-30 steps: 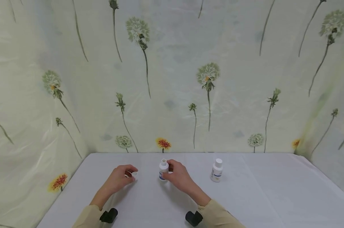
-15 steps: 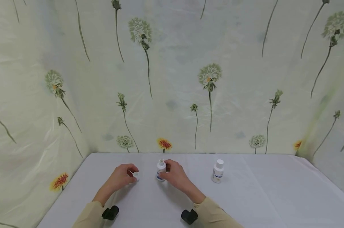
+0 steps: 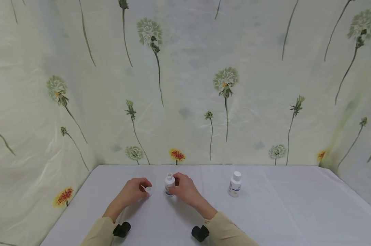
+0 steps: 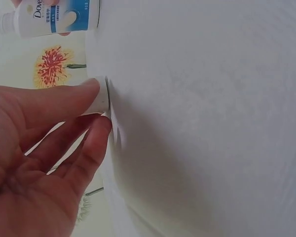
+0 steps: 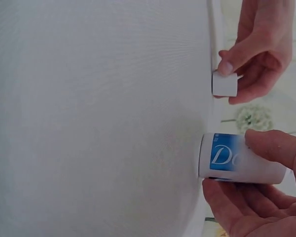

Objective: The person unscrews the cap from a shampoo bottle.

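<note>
My left hand (image 3: 132,193) pinches a small white bottle cap (image 3: 148,191) between thumb and fingers, down at the tabletop. In the left wrist view the cap (image 4: 102,96) sits right at the cloth. To its right, my right hand (image 3: 185,188) grips a small white Dove bottle (image 3: 169,186) around its side. That bottle stands upright with its neck uncovered. Its blue label (image 5: 224,152) shows in the right wrist view, its base at the cloth. A short gap separates the cap from the bottle.
Another white bottle (image 3: 235,184), with its cap on, stands upright to the right of my right hand. White cloth (image 3: 283,212) covers the table. Behind it hangs a flower-printed curtain (image 3: 185,85). Black wrist cameras (image 3: 122,229) sit under both forearms.
The right hand has moved left with the Dove bottle, bringing it nearer the cap. The left hand has shifted slightly right, still holding the cap.
</note>
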{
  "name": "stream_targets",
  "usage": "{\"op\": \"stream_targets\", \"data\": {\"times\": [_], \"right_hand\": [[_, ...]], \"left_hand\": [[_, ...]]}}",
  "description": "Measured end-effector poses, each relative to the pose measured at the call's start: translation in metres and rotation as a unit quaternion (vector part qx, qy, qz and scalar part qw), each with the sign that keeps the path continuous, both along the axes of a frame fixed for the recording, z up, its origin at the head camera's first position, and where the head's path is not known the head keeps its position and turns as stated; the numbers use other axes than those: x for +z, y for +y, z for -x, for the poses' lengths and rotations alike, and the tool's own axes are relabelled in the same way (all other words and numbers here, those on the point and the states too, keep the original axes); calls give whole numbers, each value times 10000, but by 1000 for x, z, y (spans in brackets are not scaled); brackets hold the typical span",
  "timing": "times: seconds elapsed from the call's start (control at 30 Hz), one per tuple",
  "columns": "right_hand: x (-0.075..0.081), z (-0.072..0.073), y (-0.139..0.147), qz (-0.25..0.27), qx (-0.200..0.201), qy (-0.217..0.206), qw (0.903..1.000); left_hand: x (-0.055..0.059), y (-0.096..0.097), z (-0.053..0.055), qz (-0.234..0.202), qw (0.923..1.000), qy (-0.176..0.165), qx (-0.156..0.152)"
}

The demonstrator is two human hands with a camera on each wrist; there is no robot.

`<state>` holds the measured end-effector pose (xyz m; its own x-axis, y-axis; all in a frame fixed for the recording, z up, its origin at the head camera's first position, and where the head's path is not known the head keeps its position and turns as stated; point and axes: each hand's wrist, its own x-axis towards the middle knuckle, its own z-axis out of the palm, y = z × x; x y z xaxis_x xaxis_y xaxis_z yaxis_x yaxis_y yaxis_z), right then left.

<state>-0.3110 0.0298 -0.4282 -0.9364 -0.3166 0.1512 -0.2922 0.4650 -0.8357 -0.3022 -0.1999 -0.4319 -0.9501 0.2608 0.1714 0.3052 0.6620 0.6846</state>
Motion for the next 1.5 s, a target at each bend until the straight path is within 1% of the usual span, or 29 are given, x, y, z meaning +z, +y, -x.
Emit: {"op": "stream_targets", "data": {"times": [0.2,0.43,0.53,0.77,1.13,1.37,1.5], "right_hand": [[3,-1,-2,-20,-30,11,10000],[0,-2,-2,-39,14,-56,10000],[-1,-2,-1,15,25,-97,9999],[-3,-5,7,139,0,-191,9997],[-1,-14,21,134,5,-30,9999],[1,-19,25,72,18,-14,10000],[4,-22,28,82,22,-72,9999]], "left_hand": [[1,1,1,32,10000,9,-46],[-2,0,1,47,10000,-37,-22],[-3,-1,1,-36,10000,-36,-10],[0,-4,-7,-394,9990,-118,145],[3,-13,-14,-474,9983,9,329],[5,-13,-20,-497,9983,61,301],[8,-11,-25,-528,9982,15,288]]}}
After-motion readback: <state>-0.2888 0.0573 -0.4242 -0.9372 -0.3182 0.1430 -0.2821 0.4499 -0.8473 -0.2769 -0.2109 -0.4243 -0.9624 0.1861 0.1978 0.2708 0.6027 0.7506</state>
